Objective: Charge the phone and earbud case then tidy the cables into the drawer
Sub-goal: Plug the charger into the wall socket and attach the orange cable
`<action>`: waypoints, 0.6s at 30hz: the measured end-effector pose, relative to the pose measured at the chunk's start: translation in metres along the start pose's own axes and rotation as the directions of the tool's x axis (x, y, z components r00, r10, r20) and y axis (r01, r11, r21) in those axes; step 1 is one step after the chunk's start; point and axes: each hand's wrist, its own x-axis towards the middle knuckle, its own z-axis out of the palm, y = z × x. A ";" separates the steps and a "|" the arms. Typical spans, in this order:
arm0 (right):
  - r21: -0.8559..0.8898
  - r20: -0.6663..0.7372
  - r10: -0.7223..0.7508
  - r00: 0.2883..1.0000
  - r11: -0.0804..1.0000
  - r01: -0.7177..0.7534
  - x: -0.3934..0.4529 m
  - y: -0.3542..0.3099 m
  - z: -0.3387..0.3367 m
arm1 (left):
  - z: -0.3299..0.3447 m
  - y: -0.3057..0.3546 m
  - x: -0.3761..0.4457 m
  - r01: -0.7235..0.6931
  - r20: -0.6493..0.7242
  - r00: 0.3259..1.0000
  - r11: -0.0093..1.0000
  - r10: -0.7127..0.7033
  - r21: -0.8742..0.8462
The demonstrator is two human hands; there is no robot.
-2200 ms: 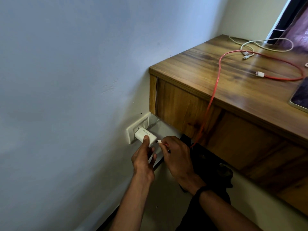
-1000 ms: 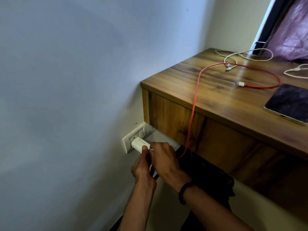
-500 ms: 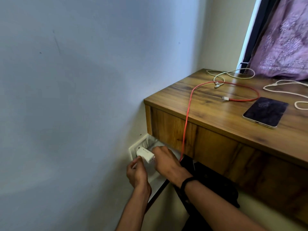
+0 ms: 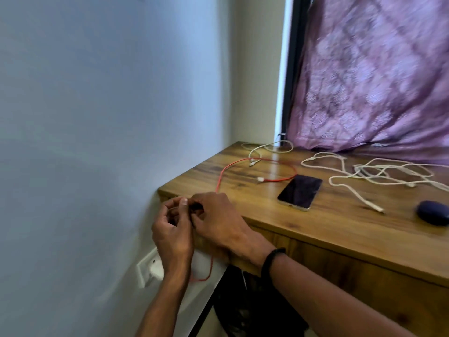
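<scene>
Up close, left hand [image 4: 171,235] and right hand [image 4: 216,221] meet at the table [image 4: 340,229] corner, fingers pinched on red cable [image 4: 220,178] | white charger [image 4: 156,269] in wall socket below | phone [image 4: 300,192], earbud case [image 4: 433,212], white cables [image 4: 364,171] lie beyond.

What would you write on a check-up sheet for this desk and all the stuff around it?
Surface: wooden desk, bare wood between the things.
Job's things: phone flat, screen dark, nothing plugged in; dark blue earbud case closed near the right edge; white charger in the wall socket.
Clutter: nothing seen.
Hands: left hand and right hand are close together at the desk's corner, fingers curled; the red cable passes behind them, grip unclear.
Cables: red cable loops on the desk and drops over the edge toward the charger, free plug beside the phone; white cables lie tangled at the back.
Surroundings: pale wall, purple curtain.
</scene>
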 end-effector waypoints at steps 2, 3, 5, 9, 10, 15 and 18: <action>-0.003 -0.045 0.000 0.999 1.000 0.000 -0.001 0.005 -0.029 | 0.019 0.014 0.001 -0.071 0.065 0.996 0.997 0.069 0.029; -0.012 -0.073 -0.010 0.997 1.000 0.009 -0.001 0.011 -0.046 | 0.033 0.021 0.000 -0.102 0.109 0.989 0.994 0.097 0.042; -0.040 -0.107 -0.021 0.994 0.999 0.017 -0.004 0.022 -0.073 | 0.056 0.033 -0.003 -0.153 0.203 0.969 0.988 0.142 0.037; -0.122 -0.157 0.020 0.987 0.992 -0.039 -0.021 0.051 -0.126 | 0.106 0.051 -0.017 -0.167 0.440 0.886 0.986 0.145 0.012; -0.172 -0.164 0.042 0.986 0.982 -0.071 -0.026 0.058 -0.139 | 0.117 0.054 -0.021 -0.182 0.497 0.854 0.983 0.155 0.007; -0.434 -0.246 0.169 0.954 0.861 -0.264 -0.058 0.113 -0.210 | 0.162 0.048 -0.043 -0.407 0.805 0.592 0.877 0.040 0.256; -0.510 -0.331 0.338 0.881 0.721 -0.468 -0.081 0.149 -0.250 | 0.174 0.032 -0.055 -0.511 0.860 0.509 0.793 -0.033 0.333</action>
